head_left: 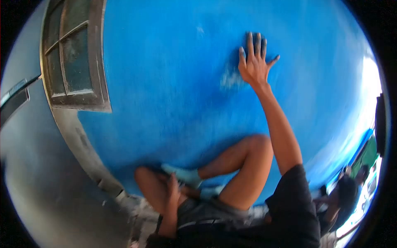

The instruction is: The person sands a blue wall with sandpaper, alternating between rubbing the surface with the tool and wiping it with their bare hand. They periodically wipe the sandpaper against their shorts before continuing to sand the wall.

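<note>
A blue wall fills most of the view, with a pale worn patch near its upper middle. My right hand lies against it with fingers spread and dark smudges on the fingers; nothing is seen in its grasp. My left hand is low, between my bent legs, close to a foot in a light blue sock. Its fingers are blurred and partly hidden, so I cannot tell whether it holds anything.
A weathered window frame with dirty panes is at the upper left. Bare grey plaster runs below it, beside a dark grey surface. At the lower right are people in dark clothes, near something green.
</note>
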Tool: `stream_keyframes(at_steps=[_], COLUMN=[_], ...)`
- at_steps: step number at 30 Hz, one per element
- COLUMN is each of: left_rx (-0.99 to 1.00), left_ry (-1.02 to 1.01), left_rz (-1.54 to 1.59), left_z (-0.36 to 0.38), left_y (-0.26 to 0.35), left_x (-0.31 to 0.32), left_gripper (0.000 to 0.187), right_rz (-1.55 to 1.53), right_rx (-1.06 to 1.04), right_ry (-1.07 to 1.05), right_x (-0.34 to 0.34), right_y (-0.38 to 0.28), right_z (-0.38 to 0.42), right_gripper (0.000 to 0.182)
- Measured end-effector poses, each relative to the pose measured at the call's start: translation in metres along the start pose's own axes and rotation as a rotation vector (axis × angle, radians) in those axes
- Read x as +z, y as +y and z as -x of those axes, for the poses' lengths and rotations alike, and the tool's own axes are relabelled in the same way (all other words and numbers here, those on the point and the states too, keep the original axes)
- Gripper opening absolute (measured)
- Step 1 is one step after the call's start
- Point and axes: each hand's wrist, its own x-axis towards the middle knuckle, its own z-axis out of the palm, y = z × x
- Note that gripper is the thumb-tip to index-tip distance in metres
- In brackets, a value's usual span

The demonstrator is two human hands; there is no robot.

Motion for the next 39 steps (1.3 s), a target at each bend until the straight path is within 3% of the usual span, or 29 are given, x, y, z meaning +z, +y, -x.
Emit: stream_keyframes(at_steps=[3,5,6,8,10,12,14,16,19,20,22,23,24,25,26,28,34,36,39], left_rx=[0.024,0.119,0.034,0.018,0.073,0.003,0.086,0.049,0.04,0.028,0.043,0.161,0.287,0.287,0.278,0.245,0.277,0.374,0.598], left_ry=[-0.019,-0.021,-0.008,0.031,0.025,0.005,-0.06,0.0,0.01,0.026,0.004,-0.118,-0.233,-0.336,-0.442,-0.376,-0.367,-0.409,-0.436], left_rz=[-0.02,-0.387,-0.222,-0.006,-0.091,-0.052,-0.072,-0.027,-0.046,-0.065,-0.098,-0.183,-0.252,-0.17,-0.08,-0.157,-0.323,-0.427,-0.671], left_z=[-0.005,0.026,0.033,-0.012,0.001,0.008,-0.002,-0.01,0.005,0.01,0.007,-0.037,-0.045,-0.048,-0.021,-0.021,-0.02,-0.015,0.0], left_y=[-0.015,-0.005,-0.001,-0.003,0.02,0.0,-0.012,-0.018,-0.003,-0.004,0.002,-0.028,-0.034,-0.036,-0.019,-0.017,-0.022,-0.024,-0.018], left_x=[-0.016,-0.028,-0.011,-0.012,0.016,0.007,-0.005,-0.01,0.001,-0.004,-0.001,-0.046,-0.051,-0.062,-0.03,-0.028,-0.039,-0.04,-0.032], left_gripper=[0.082,0.083,0.084,0.065,0.068,0.072,0.071,0.07,0.064,0.064,0.062,0.062,0.063,0.064,0.067,0.065,0.063,0.063,0.066], right_rz=[-0.048,-0.041,-0.02,-0.076,-0.098,-0.04,-0.006,-0.093,-0.105,-0.008,-0.066,-0.072,-0.103,-0.102,-0.087,-0.069,-0.05,-0.11,-0.142], right_rx=[0.006,0.027,0.052,0.077,0.054,0.115,0.119,0.169,0.196,0.076,0.13,0.173,0.205,0.218,0.266,0.302,0.25,0.307,0.253], right_ry=[-0.084,-0.189,-0.223,-0.101,-0.016,0.16,0.212,-0.056,-0.115,0.127,0.0,-0.104,-0.168,-0.216,-0.235,-0.246,0.207,0.021,-0.072], right_x=[-0.013,-0.027,-0.028,-0.021,-0.014,-0.015,-0.014,-0.032,-0.045,-0.015,-0.029,-0.035,-0.033,-0.026,-0.03,-0.024,-0.008,-0.023,-0.033], right_y=[0.0,-0.01,-0.014,-0.015,-0.003,0.018,0.039,0.051,0.057,0.07,0.066,0.062,0.06,0.059,0.051,0.057,0.069,0.058,0.02], right_z=[0.085,0.141,0.145,0.111,0.063,-0.005,-0.044,-0.049,0.014,0.053,0.137,0.179,0.219,0.25,0.258,0.237,0.04,-0.008,0.002], right_gripper=[0.064,0.066,0.067,0.067,0.066,0.065,0.063,0.061,0.061,0.063,0.064,0.065,0.065,0.065,0.065,0.065,0.062,0.063,0.065])
